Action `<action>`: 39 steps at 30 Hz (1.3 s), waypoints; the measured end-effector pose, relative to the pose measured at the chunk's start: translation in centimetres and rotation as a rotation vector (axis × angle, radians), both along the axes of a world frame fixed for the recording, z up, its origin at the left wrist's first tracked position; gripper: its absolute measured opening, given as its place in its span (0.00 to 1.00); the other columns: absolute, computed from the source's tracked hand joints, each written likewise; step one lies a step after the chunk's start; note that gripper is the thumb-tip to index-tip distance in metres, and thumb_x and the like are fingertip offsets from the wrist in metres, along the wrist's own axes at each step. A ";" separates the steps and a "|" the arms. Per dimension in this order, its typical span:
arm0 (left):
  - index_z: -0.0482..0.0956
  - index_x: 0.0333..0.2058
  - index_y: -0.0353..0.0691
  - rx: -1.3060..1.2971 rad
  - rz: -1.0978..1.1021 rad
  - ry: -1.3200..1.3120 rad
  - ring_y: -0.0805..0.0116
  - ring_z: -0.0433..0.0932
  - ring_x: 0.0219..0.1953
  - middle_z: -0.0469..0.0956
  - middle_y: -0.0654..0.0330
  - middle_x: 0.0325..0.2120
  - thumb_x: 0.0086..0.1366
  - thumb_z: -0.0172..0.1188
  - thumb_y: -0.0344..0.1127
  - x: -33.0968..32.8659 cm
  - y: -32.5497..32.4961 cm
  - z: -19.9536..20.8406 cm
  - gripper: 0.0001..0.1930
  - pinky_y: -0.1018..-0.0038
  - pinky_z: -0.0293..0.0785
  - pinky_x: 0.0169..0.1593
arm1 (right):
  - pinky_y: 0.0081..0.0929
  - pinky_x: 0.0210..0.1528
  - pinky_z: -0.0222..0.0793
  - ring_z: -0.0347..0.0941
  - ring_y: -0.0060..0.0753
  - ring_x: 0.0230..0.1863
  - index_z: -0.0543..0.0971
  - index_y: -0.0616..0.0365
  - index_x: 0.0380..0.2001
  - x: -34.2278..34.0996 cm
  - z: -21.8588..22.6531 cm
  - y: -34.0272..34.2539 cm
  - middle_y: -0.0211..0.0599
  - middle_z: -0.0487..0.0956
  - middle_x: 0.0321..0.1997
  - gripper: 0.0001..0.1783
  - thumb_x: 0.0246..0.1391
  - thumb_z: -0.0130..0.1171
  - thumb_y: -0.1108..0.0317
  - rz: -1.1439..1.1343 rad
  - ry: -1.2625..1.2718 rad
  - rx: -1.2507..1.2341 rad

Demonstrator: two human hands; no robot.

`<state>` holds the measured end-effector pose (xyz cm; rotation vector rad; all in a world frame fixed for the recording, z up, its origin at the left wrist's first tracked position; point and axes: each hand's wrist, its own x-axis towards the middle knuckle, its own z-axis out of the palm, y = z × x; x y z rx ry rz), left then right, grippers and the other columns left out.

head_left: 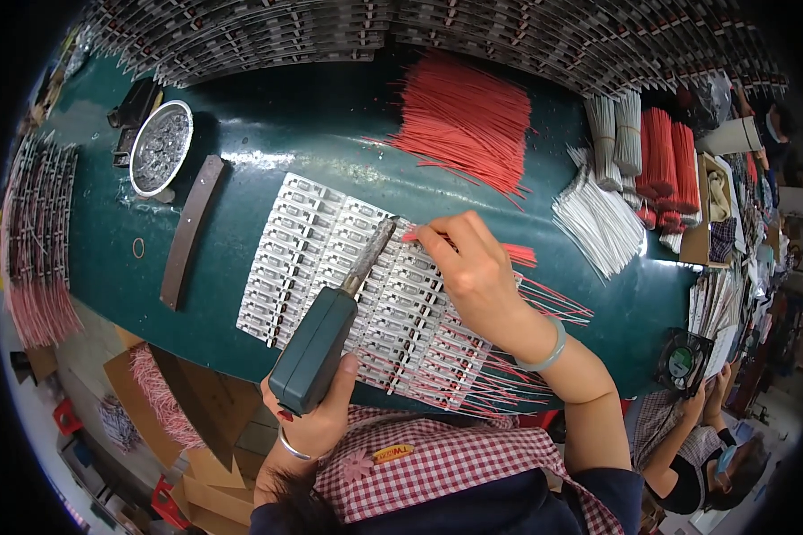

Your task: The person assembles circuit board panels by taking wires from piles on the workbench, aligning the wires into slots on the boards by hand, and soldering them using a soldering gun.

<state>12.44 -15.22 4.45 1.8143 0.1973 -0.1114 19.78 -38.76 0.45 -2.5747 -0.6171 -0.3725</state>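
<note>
My left hand (315,412) grips a dark green soldering gun (317,343), its greyish metal barrel pointing away from me. The gun's tip is over the far edge of a panel of small metal-and-white parts (281,241) laid out in rows on the table. Close to the tip, my right hand (473,276) pinches red wires (519,255); short red ends show at its fingertips, and the rest sticks out past the hand's right side. On the panel's near right, red and white wires (509,388) trail from several parts. Whether the tip touches a part cannot be made out.
Loose red wires (464,120) lie beyond my hands, with white wires (598,218) and tied bundles to the right. A solder-flecked bowl (161,150) and a dark curved bar (192,234) are left. A small black fan (684,361) stands near another person (687,446).
</note>
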 end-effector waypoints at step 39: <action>0.82 0.38 0.29 0.132 -0.138 -0.098 0.72 0.78 0.26 0.80 0.58 0.28 0.57 0.69 0.22 -0.2 0.4 0.1 0.10 0.77 0.73 0.30 | 0.32 0.36 0.72 0.71 0.39 0.38 0.79 0.70 0.40 -0.9 -0.2 1.0 0.42 0.74 0.37 0.17 0.43 0.62 0.76 0.002 -0.086 -0.050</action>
